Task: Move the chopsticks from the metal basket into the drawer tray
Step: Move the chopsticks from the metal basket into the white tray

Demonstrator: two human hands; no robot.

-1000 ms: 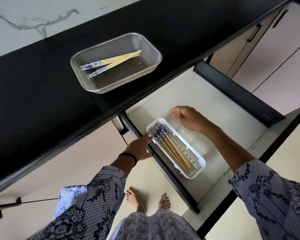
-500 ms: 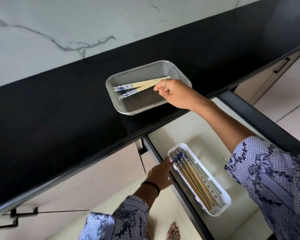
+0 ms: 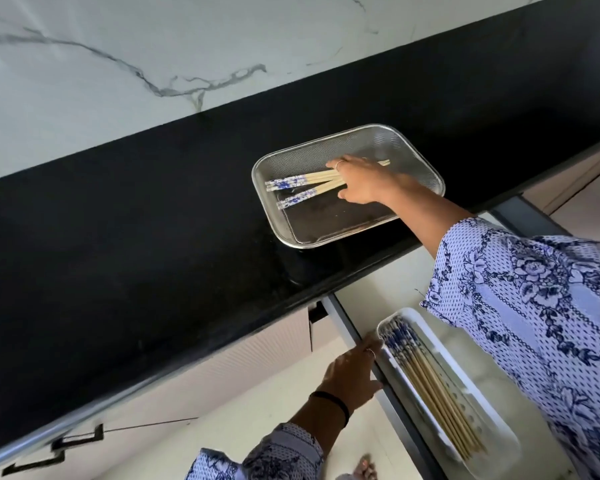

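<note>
On my far left the black counter (image 3: 153, 237) is running under the marbled wall (image 3: 101, 81), with a cabinet handle (image 3: 54, 452) showing low down below it. Moving right, the metal basket (image 3: 413, 143) is sitting on the counter near its front edge, and the last few chopsticks (image 3: 302, 183) are lying inside it, their blue-patterned ends pointing left. My right hand (image 3: 364, 181) is reaching into the basket and lying over the plain ends of those chopsticks, fingers bending down around them with the thumb below; I cannot tell whether I am gripping them yet or only touching. Lower down, my left hand (image 3: 354, 372) is resting on the dark edge of the open drawer (image 3: 392, 386), fingers curling over it. Just right of that hand, the white tray (image 3: 506, 441) is sitting in the drawer, already holding a bundle of chopsticks (image 3: 430, 386) lying lengthwise.
</note>
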